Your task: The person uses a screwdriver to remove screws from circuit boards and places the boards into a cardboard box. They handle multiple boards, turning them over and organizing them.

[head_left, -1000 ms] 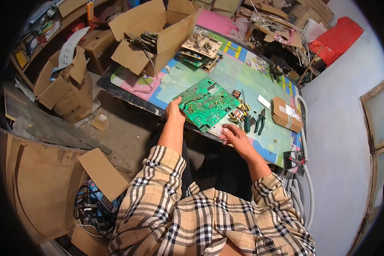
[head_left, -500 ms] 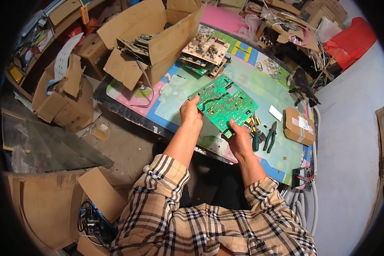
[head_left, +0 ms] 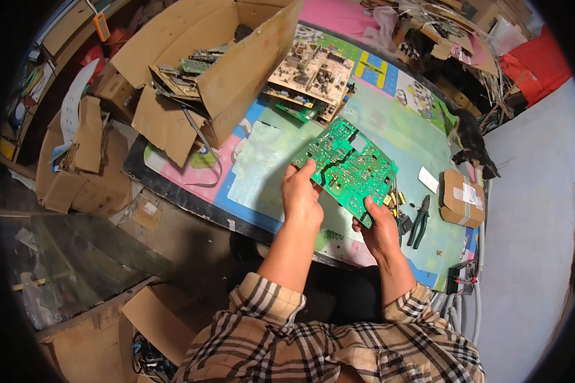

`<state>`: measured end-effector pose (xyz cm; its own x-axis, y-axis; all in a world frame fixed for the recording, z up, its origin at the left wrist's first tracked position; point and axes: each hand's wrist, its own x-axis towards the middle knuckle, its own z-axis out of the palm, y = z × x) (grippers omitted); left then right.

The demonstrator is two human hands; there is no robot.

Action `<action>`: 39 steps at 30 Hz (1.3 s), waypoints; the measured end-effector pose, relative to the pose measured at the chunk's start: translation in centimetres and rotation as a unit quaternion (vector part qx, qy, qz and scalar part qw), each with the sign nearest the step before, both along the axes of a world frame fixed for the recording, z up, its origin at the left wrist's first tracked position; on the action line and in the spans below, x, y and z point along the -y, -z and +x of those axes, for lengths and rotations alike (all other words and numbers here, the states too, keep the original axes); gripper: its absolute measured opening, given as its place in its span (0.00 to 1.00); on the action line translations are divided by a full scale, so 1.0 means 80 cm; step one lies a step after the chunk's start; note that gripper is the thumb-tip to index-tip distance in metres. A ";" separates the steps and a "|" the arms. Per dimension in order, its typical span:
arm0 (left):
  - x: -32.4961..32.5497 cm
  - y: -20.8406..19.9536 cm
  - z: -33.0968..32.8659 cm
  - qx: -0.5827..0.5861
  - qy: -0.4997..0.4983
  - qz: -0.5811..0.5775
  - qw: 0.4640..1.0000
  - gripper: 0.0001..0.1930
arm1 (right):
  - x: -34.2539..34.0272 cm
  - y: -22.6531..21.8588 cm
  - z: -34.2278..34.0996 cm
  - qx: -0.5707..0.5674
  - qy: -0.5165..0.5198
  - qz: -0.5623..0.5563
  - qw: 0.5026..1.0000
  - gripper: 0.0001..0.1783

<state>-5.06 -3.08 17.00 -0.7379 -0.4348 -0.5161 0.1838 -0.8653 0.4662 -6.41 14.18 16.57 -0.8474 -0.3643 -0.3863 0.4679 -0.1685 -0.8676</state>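
- Green circuit board (head_left: 358,167): held in the air over the near part of the table (head_left: 262,169), tilted, its dotted face and a black line across it turned upward.
- Left hand (head_left: 301,196): pinching the board at its left corner, thumb on the upper face, the other fingers mostly hidden.
- Right hand (head_left: 382,231): pinching the board at its nearest corner, thumb on top, fingers curled below.
- Pliers (head_left: 419,223): dark green handles, lying on the table just right of the right hand.
- Small parts (head_left: 393,200): some yellow, lying beside the pliers; the board covers much of this group, which may include wound components.
- White card (head_left: 428,180): flat on the table, beyond the pliers.
- Small cardboard box (head_left: 461,205): closed, with a pale label, near the table's right edge.
- Stack of boards (head_left: 313,75): on the table, beyond the held board, a tan one uppermost.
- Large cardboard box (head_left: 246,80): open, left of the stack, with more boards (head_left: 201,66) inside.
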 end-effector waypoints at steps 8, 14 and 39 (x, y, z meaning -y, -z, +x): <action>0.000 -0.015 -0.001 -0.011 -0.032 0.003 0.999 0.11 | 0.001 0.001 0.011 0.152 0.048 -0.147 0.976 0.16; -0.005 -0.024 0.003 -0.005 -0.037 0.004 0.999 0.10 | -0.009 0.015 0.016 0.180 0.021 -0.147 0.972 0.14; 0.014 -0.032 0.038 -0.039 0.039 0.026 0.998 0.17 | -0.018 -0.046 -0.017 -0.084 0.035 0.115 0.989 0.12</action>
<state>-1.99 -4.23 19.60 -0.8079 -0.3483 -0.4753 0.1486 -0.9010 0.4076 -7.77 15.65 20.26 -0.9268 -0.2214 -0.3033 0.3075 0.0158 -0.9514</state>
